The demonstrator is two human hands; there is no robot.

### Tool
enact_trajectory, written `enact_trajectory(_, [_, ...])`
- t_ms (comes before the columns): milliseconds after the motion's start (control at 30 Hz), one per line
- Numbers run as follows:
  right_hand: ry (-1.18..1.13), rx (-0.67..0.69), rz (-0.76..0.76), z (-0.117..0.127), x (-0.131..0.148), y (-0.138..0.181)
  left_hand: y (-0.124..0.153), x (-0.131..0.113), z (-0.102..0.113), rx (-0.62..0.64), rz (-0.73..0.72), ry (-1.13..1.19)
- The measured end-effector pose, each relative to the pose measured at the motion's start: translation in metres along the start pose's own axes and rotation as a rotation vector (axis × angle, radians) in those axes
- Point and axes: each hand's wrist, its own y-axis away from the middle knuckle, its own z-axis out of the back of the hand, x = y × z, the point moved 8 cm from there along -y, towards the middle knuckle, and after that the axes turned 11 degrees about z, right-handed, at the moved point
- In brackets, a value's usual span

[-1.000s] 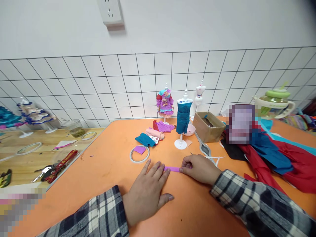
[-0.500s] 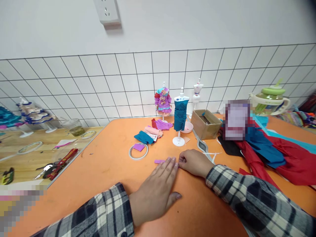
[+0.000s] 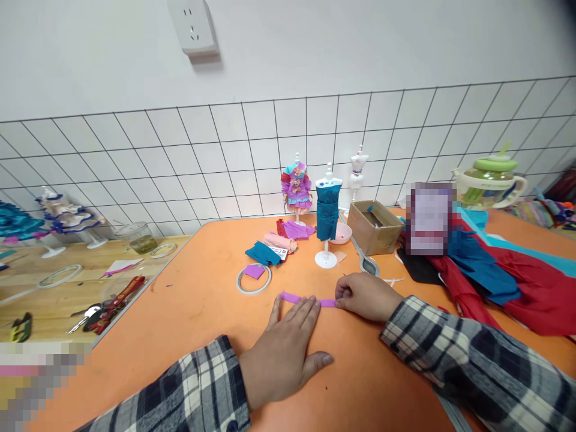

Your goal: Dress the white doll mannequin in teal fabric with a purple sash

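Strip [image 3: 327, 303] at fingertips [image 3: 317, 304] of both hands [image 3: 281, 363] [image 3: 369, 297]

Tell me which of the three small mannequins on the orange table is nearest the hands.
The teal-wrapped mannequin: it stands in front, closest to the right hand, while the purple-dressed mannequin and the white mannequin stand farther back.

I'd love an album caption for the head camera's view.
Left hand resting fingertips on a purple strip, right hand at its end, near a teal-wrapped dress form.
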Motion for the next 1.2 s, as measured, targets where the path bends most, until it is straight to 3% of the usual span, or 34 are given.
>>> enact_trajectory(767, [0.036,0.067,0.031,0.009,-0.006,0.003,0.000,0.001,0.001,-0.066,0.002,-0.041])
enact_trajectory(1200, [0.093,0.030,0.092,0.010,0.003,0.000,-0.003,0.013,-0.001,-0.005,0.163,-0.094])
